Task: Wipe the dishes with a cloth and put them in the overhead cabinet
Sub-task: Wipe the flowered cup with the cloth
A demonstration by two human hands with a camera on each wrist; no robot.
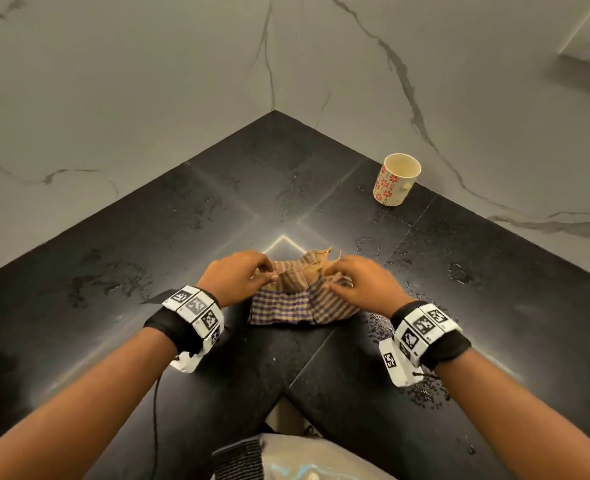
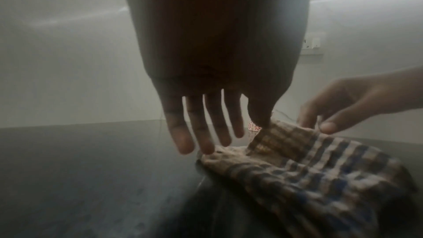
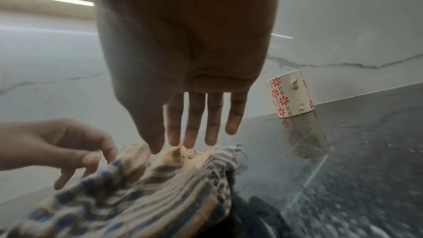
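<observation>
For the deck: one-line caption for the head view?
Both hands, left hand and right hand, pinch a checked cloth on the wet black counter; floral cup stands apart.

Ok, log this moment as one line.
left hand: pinches cloth edge | right hand: pinches cloth | cloth: on counter | cup: upright, untouched

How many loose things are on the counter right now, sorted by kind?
White ceramic cups with red flower print: 1
Blue-and-tan checked cloths: 1
Total: 2
</observation>
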